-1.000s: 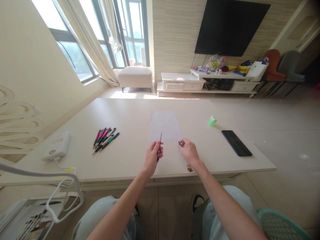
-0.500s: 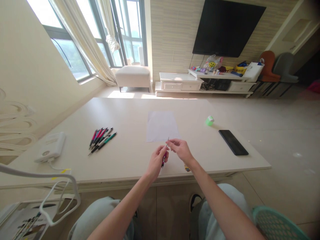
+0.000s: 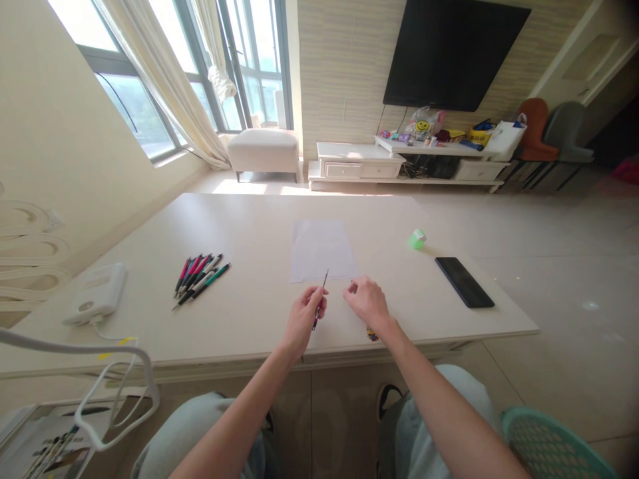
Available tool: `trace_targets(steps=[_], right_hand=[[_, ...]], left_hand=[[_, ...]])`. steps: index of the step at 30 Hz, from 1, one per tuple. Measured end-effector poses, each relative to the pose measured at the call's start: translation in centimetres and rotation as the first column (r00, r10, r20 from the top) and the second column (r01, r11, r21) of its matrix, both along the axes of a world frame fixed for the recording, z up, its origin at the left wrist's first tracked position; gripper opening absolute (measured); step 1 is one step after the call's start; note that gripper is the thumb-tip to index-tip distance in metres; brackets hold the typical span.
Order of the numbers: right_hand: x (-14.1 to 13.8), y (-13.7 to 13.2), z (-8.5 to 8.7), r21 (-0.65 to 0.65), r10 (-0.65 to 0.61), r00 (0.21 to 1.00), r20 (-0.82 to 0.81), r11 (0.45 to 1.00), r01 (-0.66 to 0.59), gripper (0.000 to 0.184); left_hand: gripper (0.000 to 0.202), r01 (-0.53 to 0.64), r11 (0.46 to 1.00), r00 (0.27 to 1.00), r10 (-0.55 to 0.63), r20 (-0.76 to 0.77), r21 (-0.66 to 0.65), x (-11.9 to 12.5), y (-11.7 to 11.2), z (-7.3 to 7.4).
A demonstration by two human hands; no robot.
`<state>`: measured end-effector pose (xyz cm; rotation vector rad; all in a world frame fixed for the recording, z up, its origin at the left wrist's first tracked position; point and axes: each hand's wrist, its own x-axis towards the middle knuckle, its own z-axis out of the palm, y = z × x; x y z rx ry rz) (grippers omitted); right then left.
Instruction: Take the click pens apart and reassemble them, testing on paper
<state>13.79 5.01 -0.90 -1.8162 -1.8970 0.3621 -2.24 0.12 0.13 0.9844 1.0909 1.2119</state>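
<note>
While a long cream table (image 3: 249,226) fills the middle of the frame, a black phone (image 3: 464,283) lies toward its right side, a green roll of tape (image 3: 417,239) sits above that, and a white plastic box (image 3: 94,294) rests at the left end. A sheet of paper (image 3: 322,249) lies at centre, with a bundle of pens (image 3: 200,279) in pink, black and green to its left. The 2 hands are apart, just below the sheet. The left hand (image 3: 302,322) is clamped around a slim pen (image 3: 323,287) with a magenta barrel, its tip angled up toward the sheet's lower edge. The right hand (image 3: 368,304) rests close by with its fingers (image 3: 353,286) curled; whether they pinch something small is hidden. A Minion sticker (image 3: 372,333) lies just below that hand. A loose grip on so slim a barrel could let the pen slip and roll toward the table's near edge, and a careless nudge could scatter the bundle.
</note>
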Motion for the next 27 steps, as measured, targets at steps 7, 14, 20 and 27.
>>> trace_targets(steps=[7, 14, 20, 27], right_hand=[[-0.9, -0.1, 0.0, -0.034, -0.048, 0.978, 0.201, 0.998, 0.056, 0.021], [-1.1, -1.2, 0.8, 0.031, 0.087, 0.959, -0.271, 0.996, -0.081, 0.028], [-2.7, -2.5, 1.1, 0.000, 0.158, 0.642, -0.750, 0.971, -0.240, 0.037], [1.1, 0.3, 2.5, 0.097, 0.003, 0.756, -0.655, 0.992, 0.080, 0.034]], left_hand=[[0.033, -0.009, 1.000, 1.000, 0.009, 0.009, -0.011, -0.2, -0.1, -0.4], [0.034, 0.011, 0.999, 0.998, -0.008, 0.067, -0.044, 0.1, -0.4, -0.4], [0.036, 0.077, 0.996, 0.994, -0.073, 0.075, -0.053, 1.2, -0.7, -0.8], [0.042, -0.003, 0.996, 0.999, 0.007, 0.037, -0.086, 0.3, -0.4, -0.8]])
